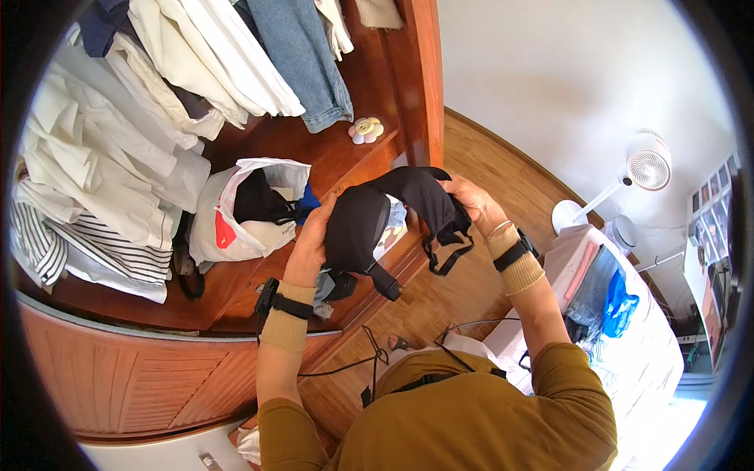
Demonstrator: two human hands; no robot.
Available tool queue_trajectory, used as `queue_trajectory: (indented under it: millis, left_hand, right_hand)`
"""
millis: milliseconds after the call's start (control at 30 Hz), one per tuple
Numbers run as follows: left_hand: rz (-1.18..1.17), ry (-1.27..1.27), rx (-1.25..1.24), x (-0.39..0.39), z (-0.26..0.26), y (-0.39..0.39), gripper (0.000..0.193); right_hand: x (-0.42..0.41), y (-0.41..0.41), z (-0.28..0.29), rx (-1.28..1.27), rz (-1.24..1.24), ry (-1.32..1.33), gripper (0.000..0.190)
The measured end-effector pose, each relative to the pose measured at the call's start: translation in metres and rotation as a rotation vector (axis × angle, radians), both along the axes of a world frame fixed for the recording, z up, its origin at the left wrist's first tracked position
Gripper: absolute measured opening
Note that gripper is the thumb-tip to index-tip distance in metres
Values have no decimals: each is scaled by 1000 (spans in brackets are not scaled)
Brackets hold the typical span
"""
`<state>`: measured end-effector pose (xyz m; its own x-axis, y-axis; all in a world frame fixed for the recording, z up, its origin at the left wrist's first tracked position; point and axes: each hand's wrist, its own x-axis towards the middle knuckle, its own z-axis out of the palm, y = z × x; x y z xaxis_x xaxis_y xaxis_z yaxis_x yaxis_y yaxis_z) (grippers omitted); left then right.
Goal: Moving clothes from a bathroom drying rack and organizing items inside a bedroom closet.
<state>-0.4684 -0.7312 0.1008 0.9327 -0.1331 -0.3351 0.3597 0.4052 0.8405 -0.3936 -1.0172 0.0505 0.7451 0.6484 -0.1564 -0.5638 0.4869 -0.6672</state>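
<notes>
A black bra (356,226) is stretched between my two hands, in front of the wooden wardrobe (330,156). My left hand (312,235) grips its left end. The other end is in my right hand (474,203), and a thin black strap (450,259) dangles below it. Some fingers of both hands are hidden behind the fabric. Just left of my left hand, a white plastic bag (206,226) lies with its mouth open on the wardrobe floor. Inside the bag are black cloth (256,197) and other pieces.
White shirts (112,141) and blue jeans (300,59) hang in the wardrobe. A flower-shaped plush (366,130) rests on its ledge. To the right are a bed (642,365) bearing folded clothes and a blue plastic bag (619,303), and a white fan (648,168). Black cables (347,366) cross before my body.
</notes>
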Motion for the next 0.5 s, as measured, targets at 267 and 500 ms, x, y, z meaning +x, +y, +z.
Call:
queue_trajectory:
  millis: [267, 500]
  left_hand:
    - [119, 90, -310, 2, -24, -6, 30]
    - [-73, -491, -347, 14, -120, -30, 38]
  right_hand:
    - [0, 45, -33, 82, -4, 309, 19]
    - [-48, 94, -5, -393, -72, -207, 67]
